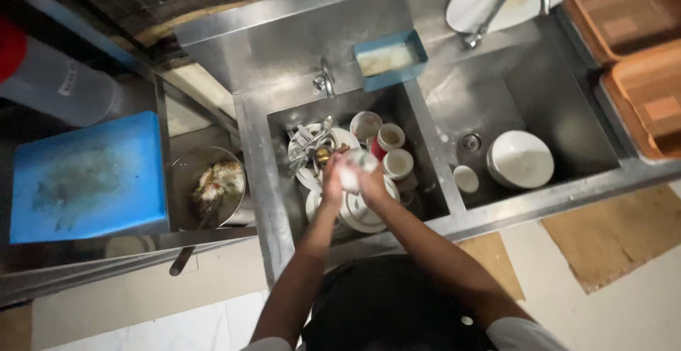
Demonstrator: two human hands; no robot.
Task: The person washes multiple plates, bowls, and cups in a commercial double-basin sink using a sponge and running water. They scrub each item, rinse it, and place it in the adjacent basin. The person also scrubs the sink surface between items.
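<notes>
Both my hands are together over the left basin of a steel double sink [264,170]. My left hand [332,181] and my right hand [370,182] close around a small white cup [352,169] held between them. Below them lies a stack of white plates [362,216]. Behind the hands sit several white cups [391,138] and a pile of metal cutlery [306,144] on a plate. What else my fingers hold is hidden.
The right basin holds stacked white bowls [521,158] and a small white dish [466,179]. A blue tub [390,59] sits on the back ledge between two taps [325,81]. Left are a blue board [89,177] and a pot of food scraps [213,188]. Orange trays [649,99] stand right.
</notes>
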